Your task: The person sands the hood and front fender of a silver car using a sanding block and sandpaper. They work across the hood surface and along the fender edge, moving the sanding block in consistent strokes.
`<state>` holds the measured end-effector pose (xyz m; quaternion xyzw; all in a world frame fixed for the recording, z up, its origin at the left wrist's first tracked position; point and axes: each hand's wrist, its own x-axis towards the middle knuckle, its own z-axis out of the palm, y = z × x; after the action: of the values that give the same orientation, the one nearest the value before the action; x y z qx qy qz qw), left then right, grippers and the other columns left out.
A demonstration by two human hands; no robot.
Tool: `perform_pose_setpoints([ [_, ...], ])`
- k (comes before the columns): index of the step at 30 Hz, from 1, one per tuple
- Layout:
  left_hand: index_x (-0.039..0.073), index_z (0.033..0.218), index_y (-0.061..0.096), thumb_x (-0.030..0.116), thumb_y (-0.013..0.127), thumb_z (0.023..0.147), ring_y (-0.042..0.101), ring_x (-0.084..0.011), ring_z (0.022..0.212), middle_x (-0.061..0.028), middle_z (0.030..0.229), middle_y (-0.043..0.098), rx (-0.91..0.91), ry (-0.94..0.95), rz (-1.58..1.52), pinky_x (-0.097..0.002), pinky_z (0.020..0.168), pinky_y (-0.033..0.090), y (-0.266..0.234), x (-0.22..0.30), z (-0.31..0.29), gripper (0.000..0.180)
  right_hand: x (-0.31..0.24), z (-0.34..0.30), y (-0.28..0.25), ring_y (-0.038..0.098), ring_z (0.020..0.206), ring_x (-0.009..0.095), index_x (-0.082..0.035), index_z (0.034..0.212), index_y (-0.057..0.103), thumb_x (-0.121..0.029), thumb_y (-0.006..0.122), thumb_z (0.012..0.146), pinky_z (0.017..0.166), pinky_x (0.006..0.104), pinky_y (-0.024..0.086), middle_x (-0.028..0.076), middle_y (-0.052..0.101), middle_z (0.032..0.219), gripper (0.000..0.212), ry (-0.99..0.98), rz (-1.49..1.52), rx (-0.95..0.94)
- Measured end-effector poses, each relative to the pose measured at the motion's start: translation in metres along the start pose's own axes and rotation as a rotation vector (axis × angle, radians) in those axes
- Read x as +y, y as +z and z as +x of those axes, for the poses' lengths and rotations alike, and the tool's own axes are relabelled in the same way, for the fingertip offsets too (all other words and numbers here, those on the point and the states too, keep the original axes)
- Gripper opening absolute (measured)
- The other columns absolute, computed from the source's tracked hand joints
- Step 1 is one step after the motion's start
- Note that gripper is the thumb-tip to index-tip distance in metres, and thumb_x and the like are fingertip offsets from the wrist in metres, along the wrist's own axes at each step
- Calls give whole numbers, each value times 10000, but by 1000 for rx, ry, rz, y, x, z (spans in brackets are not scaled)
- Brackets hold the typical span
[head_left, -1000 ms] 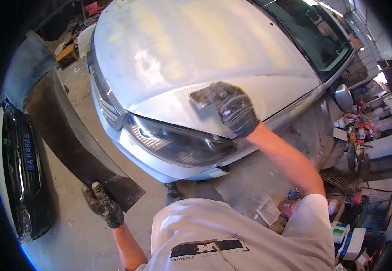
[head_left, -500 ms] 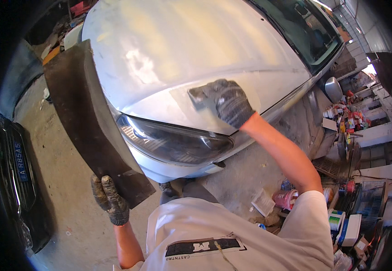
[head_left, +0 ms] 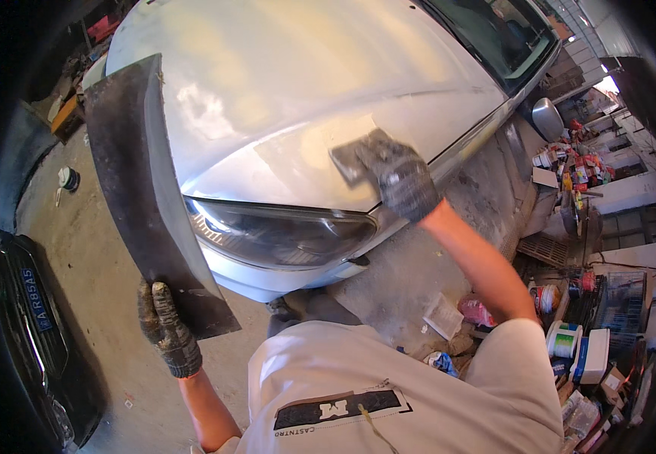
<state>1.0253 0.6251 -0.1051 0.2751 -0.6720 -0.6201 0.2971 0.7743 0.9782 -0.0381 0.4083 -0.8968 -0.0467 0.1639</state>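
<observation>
My left hand (head_left: 169, 333), in a dark worn work glove, grips the lower end of a long, curved, dark sheet (head_left: 135, 166) held up beside the car's front. My gloved right hand (head_left: 406, 185) is closed on a flat grey rectangular pad (head_left: 349, 165); whether it is a spreader or a sanding pad I cannot tell. The pad is over the front corner of the car's hood (head_left: 290, 68), beside a pale cream patch (head_left: 313, 147). Just below that lies the dark headlight (head_left: 286, 233). Yellowish patches streak the whitish hood.
Another dark car (head_left: 33, 318) stands at the left. A small round tin (head_left: 69, 178) sits on the floor behind the sheet. To the right are a side mirror (head_left: 547, 119), a white-and-green tub (head_left: 564, 339), a wire cage (head_left: 621, 303) and heaped clutter.
My right hand has moved the pad rightward across the hood corner, showing more of the cream patch. The dark sheet in my left hand stands a little more upright. The whole view has shifted slightly.
</observation>
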Motion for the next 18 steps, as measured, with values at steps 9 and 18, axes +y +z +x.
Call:
perform_pose_setpoints([
  [9, -14, 1312, 601, 309, 527, 1062, 570, -85, 811, -21, 961, 654, -102, -34, -38, -237, 716, 478, 23, 15, 3, 415, -26, -37, -12, 513, 1330, 315, -102, 1341, 607, -51, 571, 820, 1104, 459, 429, 98, 560, 1429, 525, 68, 52, 85],
  [18, -73, 1294, 533, 327, 534, 1030, 362, -41, 404, 46, 577, 433, -662, -516, -530, -199, 351, 263, 54, 64, 4, 479, -69, -62, 15, 466, 1386, 291, -99, 1363, 580, -131, 517, 884, 1149, 475, 373, 124, 530, 1460, 484, 117, 112, 43],
])
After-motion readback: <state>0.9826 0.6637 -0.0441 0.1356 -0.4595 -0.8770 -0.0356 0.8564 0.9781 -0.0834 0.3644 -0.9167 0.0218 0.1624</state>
